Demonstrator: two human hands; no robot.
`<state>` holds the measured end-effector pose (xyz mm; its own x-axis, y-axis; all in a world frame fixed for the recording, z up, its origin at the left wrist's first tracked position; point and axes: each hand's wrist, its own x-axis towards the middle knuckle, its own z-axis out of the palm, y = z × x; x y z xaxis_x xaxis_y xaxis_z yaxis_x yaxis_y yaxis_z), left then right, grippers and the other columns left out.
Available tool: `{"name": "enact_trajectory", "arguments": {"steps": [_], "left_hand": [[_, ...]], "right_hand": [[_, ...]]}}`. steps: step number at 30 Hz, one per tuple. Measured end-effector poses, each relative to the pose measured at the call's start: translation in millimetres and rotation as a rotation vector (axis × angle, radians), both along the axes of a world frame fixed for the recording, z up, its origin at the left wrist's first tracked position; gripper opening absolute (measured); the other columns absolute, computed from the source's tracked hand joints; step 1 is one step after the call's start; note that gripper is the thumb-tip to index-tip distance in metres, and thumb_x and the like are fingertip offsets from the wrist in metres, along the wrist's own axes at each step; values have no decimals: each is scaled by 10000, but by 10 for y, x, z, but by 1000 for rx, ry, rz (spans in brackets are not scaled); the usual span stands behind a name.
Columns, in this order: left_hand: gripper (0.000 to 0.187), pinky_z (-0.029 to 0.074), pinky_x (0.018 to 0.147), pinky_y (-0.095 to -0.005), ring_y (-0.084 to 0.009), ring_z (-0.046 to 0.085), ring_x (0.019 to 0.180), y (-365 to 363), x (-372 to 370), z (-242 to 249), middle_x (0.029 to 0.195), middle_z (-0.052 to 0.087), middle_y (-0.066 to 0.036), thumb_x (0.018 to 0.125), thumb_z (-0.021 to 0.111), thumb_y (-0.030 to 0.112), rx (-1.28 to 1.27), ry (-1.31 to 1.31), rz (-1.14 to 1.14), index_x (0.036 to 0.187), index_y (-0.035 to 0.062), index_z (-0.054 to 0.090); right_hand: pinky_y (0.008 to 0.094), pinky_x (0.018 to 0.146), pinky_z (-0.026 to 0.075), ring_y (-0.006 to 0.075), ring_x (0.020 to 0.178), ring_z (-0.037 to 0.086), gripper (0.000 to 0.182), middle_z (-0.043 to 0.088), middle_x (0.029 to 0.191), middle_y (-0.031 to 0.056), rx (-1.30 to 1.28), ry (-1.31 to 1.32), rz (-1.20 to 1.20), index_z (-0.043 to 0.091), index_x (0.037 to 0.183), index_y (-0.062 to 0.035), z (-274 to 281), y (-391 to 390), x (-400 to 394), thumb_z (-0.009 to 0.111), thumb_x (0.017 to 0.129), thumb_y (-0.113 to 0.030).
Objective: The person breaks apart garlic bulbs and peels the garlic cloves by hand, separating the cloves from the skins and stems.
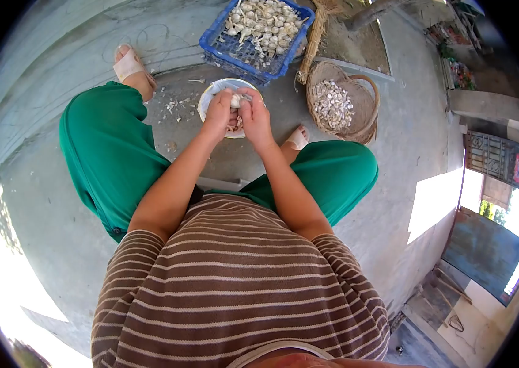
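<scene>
My left hand [218,114] and my right hand [254,119] meet over a white bowl [205,102] on the floor between my feet. Between them is a whitish garlic bulb [235,100], pinched by the fingers of both. My fingers cover part of the bulb and much of the bowl's inside. Beyond the bowl stands a blue plastic crate [213,38] holding many garlic bulbs [264,26]. To the right, a wicker basket [366,105] with a hooped handle contains loose garlic cloves [332,104].
Scraps of garlic skin [177,109] lie on the concrete floor left of the bowl. A bundle of dry straw [313,42] runs between crate and basket. My sandalled feet flank the bowl. A blue metal door panel [486,253] is at the far right.
</scene>
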<state>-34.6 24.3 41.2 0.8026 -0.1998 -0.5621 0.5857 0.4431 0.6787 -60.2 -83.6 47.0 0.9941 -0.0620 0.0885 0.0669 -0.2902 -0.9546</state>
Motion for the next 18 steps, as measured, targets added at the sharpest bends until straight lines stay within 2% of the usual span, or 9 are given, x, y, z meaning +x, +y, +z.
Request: {"name": "enact_trajectory", "arguments": {"steps": [3,5,8,9,11,13,14,17,18], "left_hand": [[292,365,404,-229,-83,461,485,41,4,-144,665,497,-20,969,359,337,-29,-120,-104,893,90,494],[264,294,392,-210,-51,373,475,-5,-42,-83,635,433,32,968,386,346,260,-341,-101,951,119,521],[255,297,404,-202,-47,375,486,-82,-13,-369,633,428,34,971,390,345,491,-681,-10,971,119,509],[255,297,404,-202,-47,375,486,-64,-21,-298,633,428,34,971,390,345,493,-681,-12,971,119,509],[248,317,414,-202,-50,392,500,-19,-45,-77,647,433,30,973,382,348,294,-249,-58,976,128,498],[241,326,417,-200,-51,400,505,47,-31,-105,657,435,31,974,379,349,144,-173,-91,970,137,494],[235,335,420,-198,-52,408,511,69,-26,-119,667,438,31,974,377,351,-8,-99,-123,964,145,489],[224,352,438,-197,-55,425,530,-4,-71,-32,689,442,33,974,373,357,3,-87,-77,955,162,481],[224,352,438,-197,-55,425,530,-37,-90,-22,689,442,33,974,373,357,3,-85,-78,955,162,481]], "right_hand": [[276,566,494,122,625,599,215,623,743,84,58,33,-9,502,1112,-59,-119,-51,40,496,897,-59],[262,555,486,101,608,577,213,619,736,69,105,84,-10,501,1105,-46,-205,-93,55,514,893,-61],[183,457,351,20,540,434,196,520,662,-43,464,236,44,507,1078,-37,-217,-99,57,548,901,-111],[187,460,377,24,554,467,191,544,689,-34,472,173,46,517,1052,-33,-185,-60,53,574,887,-111],[191,464,402,27,568,499,188,569,716,-25,480,112,50,527,1026,-29,-187,-27,50,600,874,-111],[194,513,458,41,626,567,163,606,739,4,95,-180,-15,540,953,-19,-223,-9,46,635,850,-102],[194,513,458,41,626,567,163,606,739,4,97,-178,-15,540,953,-19,-239,-16,33,635,850,-102],[213,564,497,60,689,605,143,630,744,38,110,-72,-16,541,916,-16,-133,-8,-8,640,843,-90],[226,526,495,77,613,594,121,613,703,39,162,-62,-66,527,885,-24,-70,19,-17,628,840,-71]]}}
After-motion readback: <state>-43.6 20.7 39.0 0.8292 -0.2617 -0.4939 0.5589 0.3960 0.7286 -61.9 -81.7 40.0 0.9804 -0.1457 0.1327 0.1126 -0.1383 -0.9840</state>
